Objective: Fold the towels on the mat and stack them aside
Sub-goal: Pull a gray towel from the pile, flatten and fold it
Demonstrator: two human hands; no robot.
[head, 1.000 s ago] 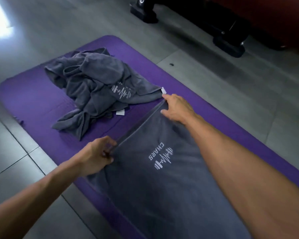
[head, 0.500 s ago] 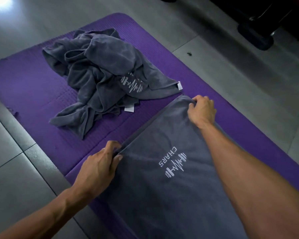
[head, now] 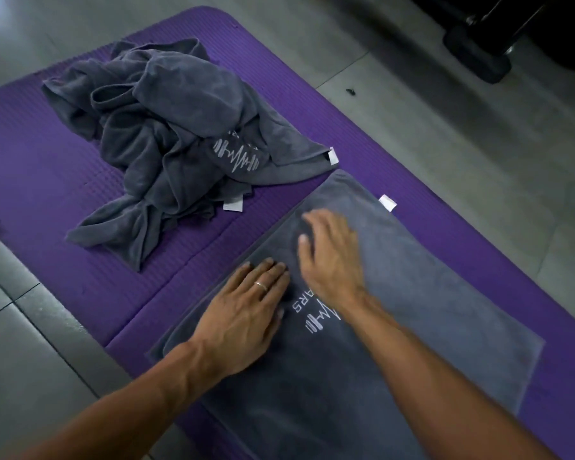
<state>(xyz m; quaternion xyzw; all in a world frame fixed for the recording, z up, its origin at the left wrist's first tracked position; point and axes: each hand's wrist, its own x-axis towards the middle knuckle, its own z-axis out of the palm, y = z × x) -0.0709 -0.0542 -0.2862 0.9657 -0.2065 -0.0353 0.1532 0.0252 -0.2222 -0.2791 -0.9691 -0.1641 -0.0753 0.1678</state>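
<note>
A flat grey rectangular cloth towel (head: pixel 395 327) with a white embroidered logo lies spread on the near half of the purple ribbed foam mat (head: pixel 40 154). Its long axis runs diagonally, from the near edge of the view up toward the mat's right edge, and its far short edge ends just beside the crumpled pile. A small white tag (head: pixel 387 203) sticks out at its far right corner, over the mat. The towel's left long edge lies close along the mat's left edge, where the grey tiled floor (head: pixel 30 376) begins; a strip of bare mat shows along the towel's right side.

The left hand (head: pixel 243 313) lies flat on the towel near its left edge, fingers straight and together, a ring on one finger, gripping nothing. The right hand (head: pixel 332 257) rests palm down on the towel just beyond it, fingers spread and slightly blurred, also grasping nothing. The two hands are just beside each other, and the right forearm crosses part of the logo.

A heap of crumpled grey towels (head: pixel 166 141) sits on the far half of the mat, with bare mat on its left and near sides. Dark equipment (head: pixel 478 58) stands on the floor at the far right.
</note>
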